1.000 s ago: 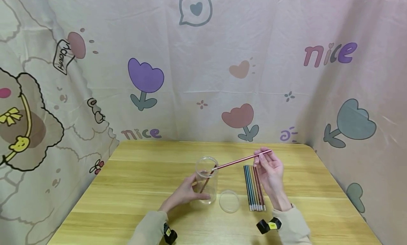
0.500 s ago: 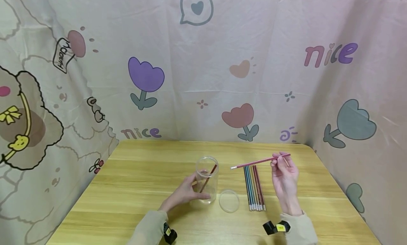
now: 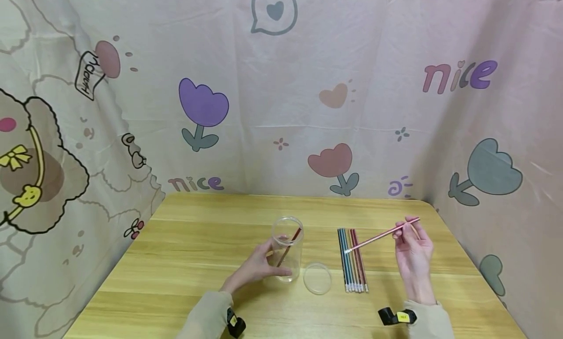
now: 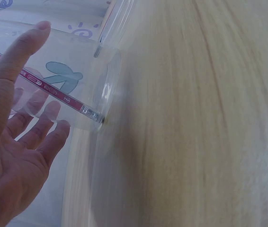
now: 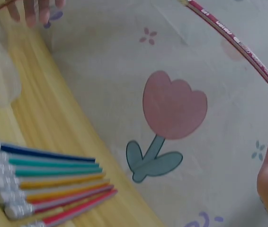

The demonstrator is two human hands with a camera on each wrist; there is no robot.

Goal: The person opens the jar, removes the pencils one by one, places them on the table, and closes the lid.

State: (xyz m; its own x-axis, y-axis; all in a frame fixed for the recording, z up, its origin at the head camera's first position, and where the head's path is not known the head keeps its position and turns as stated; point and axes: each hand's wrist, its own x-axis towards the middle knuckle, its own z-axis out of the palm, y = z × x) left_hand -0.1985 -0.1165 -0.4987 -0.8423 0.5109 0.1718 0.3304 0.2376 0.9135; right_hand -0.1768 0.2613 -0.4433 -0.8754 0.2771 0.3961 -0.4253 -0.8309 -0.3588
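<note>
My left hand (image 3: pixel 252 269) grips a clear plastic jar (image 3: pixel 293 268) standing upright on the table. Inside leans a red pencil (image 4: pixel 53 90), its eraser end at the jar's base in the left wrist view. Over to the right, my right hand (image 3: pixel 414 258) pinches another red pencil (image 3: pixel 378 238) near one end. Its silver-ferruled end points left and down, above the row of colored pencils (image 3: pixel 351 268) in the head view. That row holds blue, teal, yellow and red pencils side by side, eraser ends toward me. In the right wrist view the held pencil (image 5: pixel 238 42) slants across the upper right.
A round clear lid (image 3: pixel 317 279) lies between the jar and the pencil row. The wooden table (image 3: pixel 198 231) ends at a printed curtain (image 3: pixel 272 109) behind and at both sides.
My right hand has moved right and slightly toward me, taking its pencil from the jar's mouth to above the row. The left hand and jar have stayed put.
</note>
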